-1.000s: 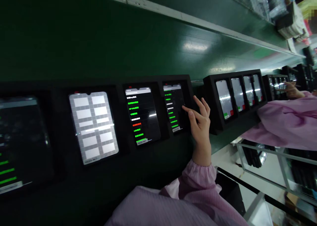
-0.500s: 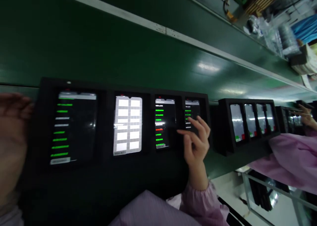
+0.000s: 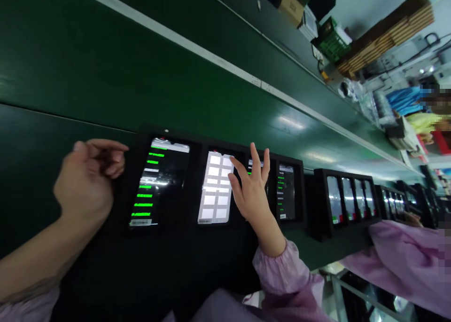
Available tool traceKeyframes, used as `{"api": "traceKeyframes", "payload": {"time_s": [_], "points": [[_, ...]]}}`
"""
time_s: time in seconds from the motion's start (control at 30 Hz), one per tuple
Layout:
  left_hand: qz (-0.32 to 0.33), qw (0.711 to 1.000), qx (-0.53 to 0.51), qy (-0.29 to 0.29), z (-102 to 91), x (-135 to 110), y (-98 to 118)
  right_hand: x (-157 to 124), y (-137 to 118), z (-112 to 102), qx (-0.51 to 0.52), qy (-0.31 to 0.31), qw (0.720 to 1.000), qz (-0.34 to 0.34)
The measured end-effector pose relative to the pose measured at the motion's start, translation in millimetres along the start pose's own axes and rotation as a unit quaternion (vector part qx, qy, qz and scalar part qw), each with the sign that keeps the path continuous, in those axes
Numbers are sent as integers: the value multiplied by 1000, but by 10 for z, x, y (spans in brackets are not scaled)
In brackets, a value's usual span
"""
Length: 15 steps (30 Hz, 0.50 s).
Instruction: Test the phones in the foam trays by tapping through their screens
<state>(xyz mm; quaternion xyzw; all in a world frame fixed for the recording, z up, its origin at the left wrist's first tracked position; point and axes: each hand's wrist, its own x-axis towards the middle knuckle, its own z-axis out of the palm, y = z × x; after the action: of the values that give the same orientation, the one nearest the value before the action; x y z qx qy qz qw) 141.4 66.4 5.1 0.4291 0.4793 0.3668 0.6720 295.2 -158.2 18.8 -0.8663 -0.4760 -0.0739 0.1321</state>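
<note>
A black tray (image 3: 206,141) holds several lit smartphones in a row. My right hand (image 3: 252,190) is over the tray with fingers spread. Its index fingertip is at the upper right edge of the phone with a white grid screen (image 3: 214,188); contact is unclear. The hand partly covers a third phone (image 3: 250,166). To the left lies a phone with green text lines (image 3: 164,185), and at the right end another phone with green text (image 3: 286,192). Beside the tray's left end, my left hand (image 3: 89,178) is empty, index finger extended, other fingers loosely bent.
On the green bench (image 3: 158,87), a second black tray of phones (image 3: 319,200) stands to the right, with more beyond. A co-worker's pink sleeve (image 3: 398,242) reaches in there. Cardboard (image 3: 391,35) and a green crate (image 3: 331,40) are at the back right.
My right hand has moved left, from near the third and fourth phones to the grid-screen phone, its fingers spreading. The view has shifted, bringing my left hand more fully into sight.
</note>
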Motion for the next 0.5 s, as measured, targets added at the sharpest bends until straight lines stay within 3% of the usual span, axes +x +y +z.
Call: {"api": "traceKeyframes", "payload": {"time_s": [0.2,0.5], "points": [[-62,998,-1,19,61,-47,150,57,-34,45,-10,-3,1000,-7],[-40,999,4,10,31,-30,90,214,-264,137,-7,-33,998,-54]]}}
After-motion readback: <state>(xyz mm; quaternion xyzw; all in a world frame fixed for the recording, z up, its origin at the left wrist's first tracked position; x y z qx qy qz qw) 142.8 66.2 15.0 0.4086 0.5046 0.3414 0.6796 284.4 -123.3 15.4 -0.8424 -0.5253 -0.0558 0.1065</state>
